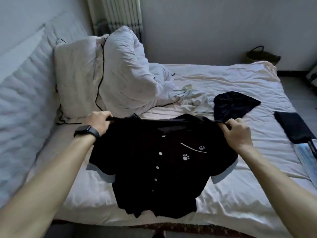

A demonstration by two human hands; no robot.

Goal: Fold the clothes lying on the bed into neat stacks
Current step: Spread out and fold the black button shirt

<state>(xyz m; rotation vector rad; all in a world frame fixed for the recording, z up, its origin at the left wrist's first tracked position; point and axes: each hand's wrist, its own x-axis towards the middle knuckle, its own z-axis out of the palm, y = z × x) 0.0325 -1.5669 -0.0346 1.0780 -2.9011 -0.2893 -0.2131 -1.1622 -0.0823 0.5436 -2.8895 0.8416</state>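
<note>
A black short-sleeved shirt (159, 162) with white buttons, white cuffs and paw prints on the chest lies front up on the white bed (240, 194). My left hand (98, 121), with a dark watch on the wrist, grips its left shoulder. My right hand (235, 133) pinches its right shoulder, and the shirt's top edge is lifted off the sheet. Behind it lie a crumpled pale garment (193, 100) and a dark garment (233, 105). A folded dark piece (293, 126) sits at the right on a light blue one (307, 155).
Two white pillows (109, 74) stand at the head of the bed, with a black cable (101, 73) draped over them. A padded headboard (22, 83) runs along the left. A woven basket (262, 55) stands on the floor beyond the bed.
</note>
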